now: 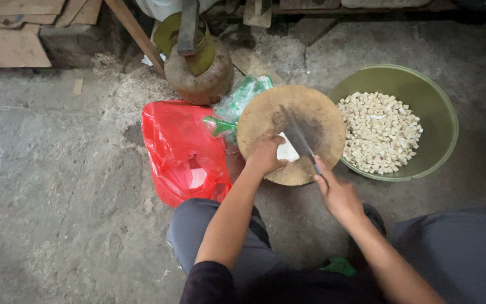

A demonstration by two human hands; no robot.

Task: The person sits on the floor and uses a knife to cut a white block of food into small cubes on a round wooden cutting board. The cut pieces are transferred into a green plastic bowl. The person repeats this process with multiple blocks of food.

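White block (287, 151) lay on the board (265, 121) under my left hand (265, 155), fingers pressing it; right hand (337, 194) gripped the knife (298, 137) alongside. I judged fingertips should stay curled clear, cuts even.

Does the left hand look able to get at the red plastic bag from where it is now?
Probably yes: the left hand rests on the round board, and the red plastic bag lies just beside it with nothing between.

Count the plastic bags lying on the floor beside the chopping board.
2: a red bag left of the round board, and a clear green-printed bag between them, partly tucked under the board. Others may be hidden.
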